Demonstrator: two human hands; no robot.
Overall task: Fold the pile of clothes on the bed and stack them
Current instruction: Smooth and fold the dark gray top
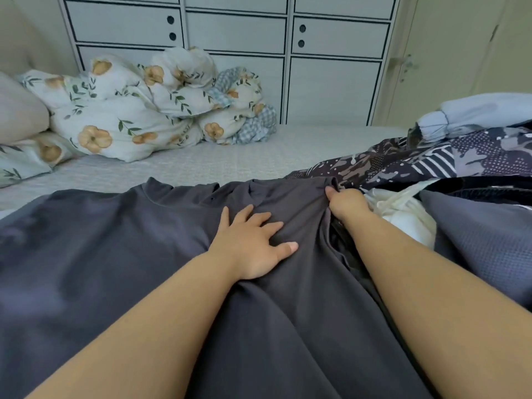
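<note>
Bed (218, 161), unlabelled dark garment (115, 254)

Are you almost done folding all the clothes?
Not nearly. No folded stack shows anywhere. In hand: the dark grey garment lies spread on the bed, with the left hand pressing it flat and the right hand pinching its edge. Left to fold: the pile on the right, with a patterned piece, a white piece and a light blue piece.

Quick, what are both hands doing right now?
Left hand: open, fingers spread flat on the dark grey garment.
Right hand: closed, gripping the garment's edge.
</note>
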